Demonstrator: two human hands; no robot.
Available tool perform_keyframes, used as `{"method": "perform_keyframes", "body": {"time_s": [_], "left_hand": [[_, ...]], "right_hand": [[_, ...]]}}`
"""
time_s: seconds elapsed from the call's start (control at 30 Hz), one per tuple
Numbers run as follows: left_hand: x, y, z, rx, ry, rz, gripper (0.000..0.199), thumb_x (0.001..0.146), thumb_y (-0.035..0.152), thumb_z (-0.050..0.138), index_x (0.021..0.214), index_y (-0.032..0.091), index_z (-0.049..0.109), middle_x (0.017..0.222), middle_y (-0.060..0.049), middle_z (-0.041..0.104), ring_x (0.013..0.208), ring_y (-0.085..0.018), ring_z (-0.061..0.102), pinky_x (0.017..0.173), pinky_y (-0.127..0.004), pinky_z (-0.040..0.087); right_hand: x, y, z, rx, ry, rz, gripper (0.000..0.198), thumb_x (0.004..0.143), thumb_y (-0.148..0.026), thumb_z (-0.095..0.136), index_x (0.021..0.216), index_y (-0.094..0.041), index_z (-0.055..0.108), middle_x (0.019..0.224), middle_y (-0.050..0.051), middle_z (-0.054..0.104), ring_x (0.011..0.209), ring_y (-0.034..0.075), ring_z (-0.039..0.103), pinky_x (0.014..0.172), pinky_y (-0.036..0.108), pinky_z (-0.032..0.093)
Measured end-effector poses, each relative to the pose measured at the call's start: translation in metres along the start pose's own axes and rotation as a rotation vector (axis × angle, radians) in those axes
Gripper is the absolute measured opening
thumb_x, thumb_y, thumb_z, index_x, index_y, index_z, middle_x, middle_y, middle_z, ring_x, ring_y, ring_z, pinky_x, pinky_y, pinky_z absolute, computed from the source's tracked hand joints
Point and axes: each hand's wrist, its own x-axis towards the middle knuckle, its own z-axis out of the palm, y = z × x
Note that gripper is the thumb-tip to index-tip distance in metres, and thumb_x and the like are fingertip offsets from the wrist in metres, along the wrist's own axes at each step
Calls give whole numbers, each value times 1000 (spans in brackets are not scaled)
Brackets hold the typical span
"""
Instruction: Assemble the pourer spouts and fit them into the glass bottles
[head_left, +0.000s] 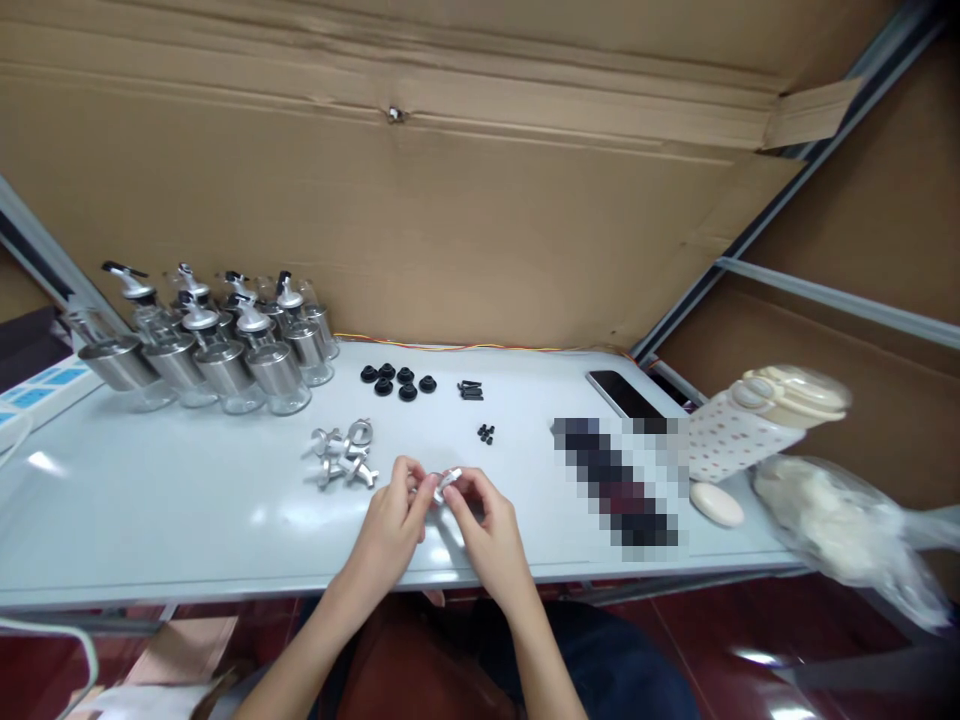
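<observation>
Near the table's front edge, my left hand [401,505] and my right hand [482,517] meet with fingers pinched on one small silver pourer part [448,482]. My fingertips cover some of it. To the left of my hands lies a loose pile of similar silver pourer parts [346,455]. Beyond my hands are several round black stoppers [397,381], a small group of thin black pieces [471,390] and some tiny black pieces [486,434].
Glass bottles with steel sleeves [225,375], several topped with pourers, stand at the back left beside a power strip [37,400]. On the right are a phone [626,398], a spotted bottle [739,435], a white oval object [716,504] and a plastic bag [832,520]. Cardboard [480,230] walls the back.
</observation>
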Motion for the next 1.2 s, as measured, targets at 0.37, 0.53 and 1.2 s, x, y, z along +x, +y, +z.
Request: {"method": "perform_keyframes", "body": {"time_s": [0.37,0.53,1.2], "left_hand": [[-2,-2,-1,188,-82,288,18,87,29,48,102,20,53,94,-5,57,71,-16,56,73,-30,47],[-4,-4,-2,126,-23,247,20,88,20,41,104,20,52,90,-5,62,75,-17,60,73,-30,48],[-2,-6,0,250,-68,348,21,86,18,49,106,22,54,102,-5,63,84,-17,60,79,-30,47]], "right_hand": [[-1,10,1,15,131,47,21,84,-38,57,84,-17,60,76,3,64,71,17,58,68,27,46],[-1,5,1,24,131,48,24,85,-38,55,77,-17,60,69,1,62,67,16,57,65,25,45],[-2,8,3,67,134,69,24,85,-39,53,77,-17,59,69,1,62,67,16,56,66,27,44]]}}
